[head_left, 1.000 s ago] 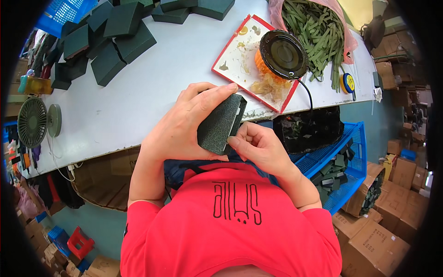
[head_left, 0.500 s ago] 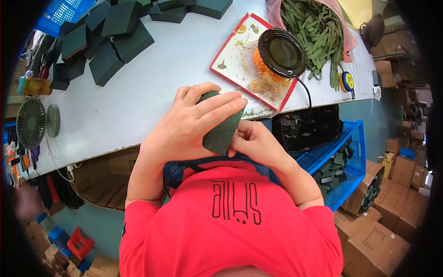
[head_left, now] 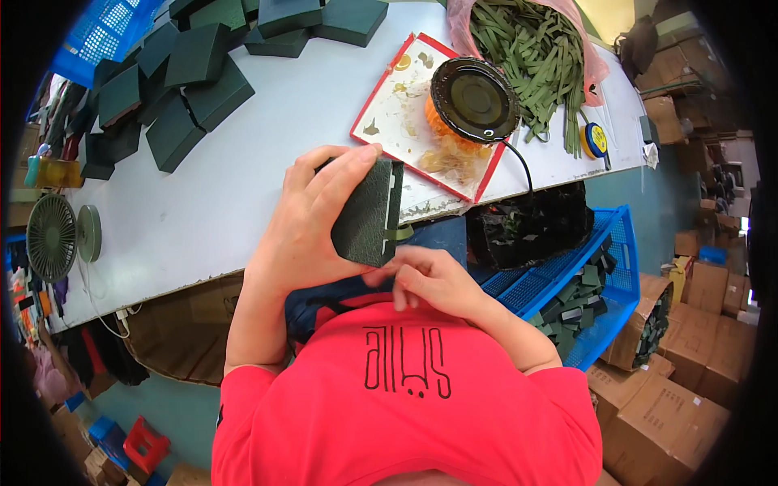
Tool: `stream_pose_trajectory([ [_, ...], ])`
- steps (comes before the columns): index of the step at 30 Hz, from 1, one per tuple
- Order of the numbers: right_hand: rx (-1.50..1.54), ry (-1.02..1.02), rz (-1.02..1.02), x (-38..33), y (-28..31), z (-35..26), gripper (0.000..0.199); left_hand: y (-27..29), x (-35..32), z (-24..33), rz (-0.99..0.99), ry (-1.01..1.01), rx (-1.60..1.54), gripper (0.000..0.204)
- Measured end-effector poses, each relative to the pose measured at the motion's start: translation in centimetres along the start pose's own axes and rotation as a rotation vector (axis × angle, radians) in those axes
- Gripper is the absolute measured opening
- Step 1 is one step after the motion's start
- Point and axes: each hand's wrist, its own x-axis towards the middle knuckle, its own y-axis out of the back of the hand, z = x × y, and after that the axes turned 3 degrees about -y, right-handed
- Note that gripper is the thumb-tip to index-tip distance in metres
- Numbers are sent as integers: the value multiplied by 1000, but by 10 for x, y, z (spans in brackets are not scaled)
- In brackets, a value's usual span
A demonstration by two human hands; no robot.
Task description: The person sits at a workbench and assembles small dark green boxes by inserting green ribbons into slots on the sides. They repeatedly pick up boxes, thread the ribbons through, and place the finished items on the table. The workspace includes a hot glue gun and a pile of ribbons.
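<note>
The box point(head_left: 362, 217), gripped by the left hand point(head_left: 298, 225), should be kept steady; the ribbon point(head_left: 399, 234) is best straightened gently by the right hand point(head_left: 433, 279), its fingers loosely parted, empty.

Box point(head_left: 362, 217) in left hand point(head_left: 312, 212), before tray point(head_left: 397, 97); pot point(head_left: 474, 99) on tray; box pile point(head_left: 197, 57) left, strips point(head_left: 531, 69) right.

At the left end of the white desk point(head_left: 219, 206) stands a round green fan point(head_left: 53, 227), near a container of amber liquid point(head_left: 58, 172), while a blue perforated basket point(head_left: 107, 36) shows at the upper left. A round blue-and-yellow case point(head_left: 596, 140) lies near the desk's right end. A red plastic stool point(head_left: 146, 445) sits on the teal floor point(head_left: 190, 405) at lower left, and brown cartons point(head_left: 668, 421) crowd the lower right.
</note>
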Motion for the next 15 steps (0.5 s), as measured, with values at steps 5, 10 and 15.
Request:
stream_pose_trajectory([
  [5,715,295,304,5,0,11,39,-4,-3,2,-40,34,-20,105],
  [10,887,471,488,-5,34,5,29,9,-13,0,-133,148,71,112],
  [15,896,499,601,-9,50,-1,25,14,-27,-6,-75,185,96,111],
])
